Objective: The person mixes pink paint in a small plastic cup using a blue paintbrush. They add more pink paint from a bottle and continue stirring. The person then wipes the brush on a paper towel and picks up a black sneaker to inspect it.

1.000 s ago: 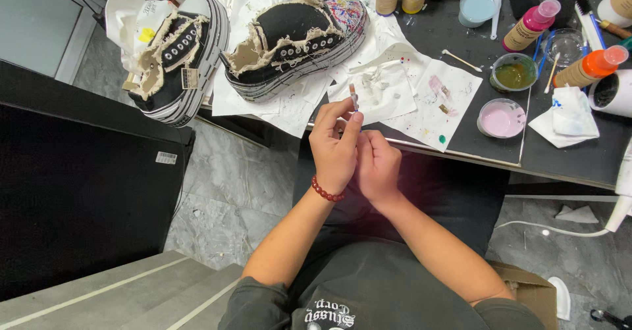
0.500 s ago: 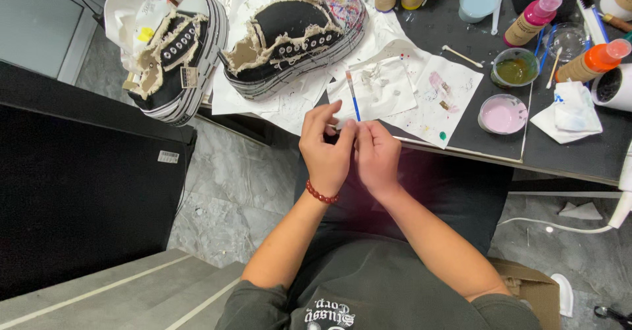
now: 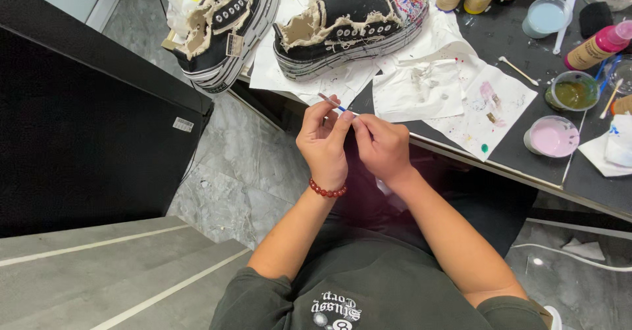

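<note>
Dark worktop [image 3: 500, 47] strewn with paint pots and two black shoes.
Left hand [image 3: 324, 144] and right hand [image 3: 382, 147] both pinch a thin brush [image 3: 332, 103] between fingertips.

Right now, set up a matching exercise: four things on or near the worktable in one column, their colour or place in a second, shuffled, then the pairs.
Things
1. thin paintbrush
2. bead bracelet
3. round paint cup
4. paint-splattered black sneaker

Descriptions
A. on white paper on the black table
B. pinched between the left hand and the right hand
C. filled with pale pink
D. dark red, on the left wrist

Pairs: 1-B, 2-D, 3-C, 4-A
</note>
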